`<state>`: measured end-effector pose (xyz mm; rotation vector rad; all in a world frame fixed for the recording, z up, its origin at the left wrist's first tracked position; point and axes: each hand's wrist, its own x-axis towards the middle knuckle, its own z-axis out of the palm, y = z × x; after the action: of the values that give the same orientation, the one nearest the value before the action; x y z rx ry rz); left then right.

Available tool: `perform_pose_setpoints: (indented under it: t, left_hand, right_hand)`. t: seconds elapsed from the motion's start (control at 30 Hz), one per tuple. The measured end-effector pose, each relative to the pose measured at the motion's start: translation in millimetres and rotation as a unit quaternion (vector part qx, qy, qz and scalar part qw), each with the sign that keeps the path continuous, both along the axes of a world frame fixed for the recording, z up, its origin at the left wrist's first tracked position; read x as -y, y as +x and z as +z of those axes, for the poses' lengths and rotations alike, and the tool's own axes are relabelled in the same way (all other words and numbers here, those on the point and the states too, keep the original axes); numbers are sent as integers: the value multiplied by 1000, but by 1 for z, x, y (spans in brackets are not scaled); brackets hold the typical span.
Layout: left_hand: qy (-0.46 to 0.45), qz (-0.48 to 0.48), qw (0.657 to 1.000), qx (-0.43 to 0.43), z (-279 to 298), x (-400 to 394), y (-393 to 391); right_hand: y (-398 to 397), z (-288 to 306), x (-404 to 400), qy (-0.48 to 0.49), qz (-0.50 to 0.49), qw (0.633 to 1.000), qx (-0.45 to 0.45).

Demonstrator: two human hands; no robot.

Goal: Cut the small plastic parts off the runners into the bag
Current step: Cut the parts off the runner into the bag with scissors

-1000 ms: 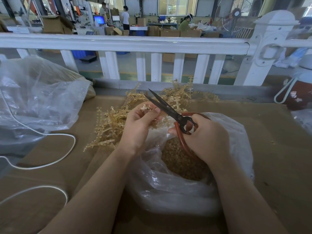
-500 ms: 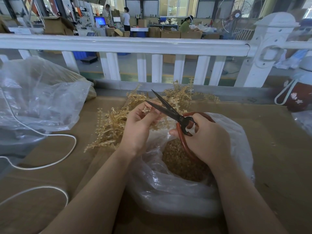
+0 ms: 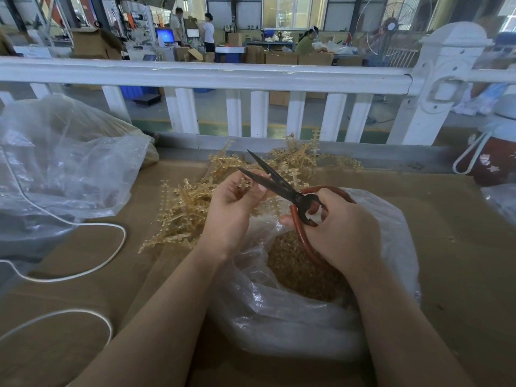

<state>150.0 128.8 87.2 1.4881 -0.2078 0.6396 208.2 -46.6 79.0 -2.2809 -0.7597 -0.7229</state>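
The left hand (image 3: 233, 210) pinches a small amber plastic runner (image 3: 245, 183) (at 10 o'clock from the right hand (image 3: 339, 227)), inside the spread black scissors (image 3: 275, 180) gripped there.

Runners, cut parts and bag

Tan runners (image 3: 195, 208) lie heaped behind the open clear bag (image 3: 293, 311), which holds loose cut parts (image 3: 296, 272).

Clear glossy plastic bag (image 3: 279, 317); dark matt metal scissor blades (image 3: 268, 177); matt brown cardboard tabletop (image 3: 460, 247).

A factory floor: stacked cardboard boxes (image 3: 96, 43), a computer monitor (image 3: 165, 35), a standing fan (image 3: 391, 26) and workers behind a white railing (image 3: 206, 75).
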Motion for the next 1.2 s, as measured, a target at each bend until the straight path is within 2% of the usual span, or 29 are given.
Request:
perform_pose_setpoints:
  t: [1.2]
  left_hand:
    - [-18, -19, 1000, 7, 3, 1, -2]
  right_hand:
    - [-1, 0, -1, 10, -7, 1000, 18]
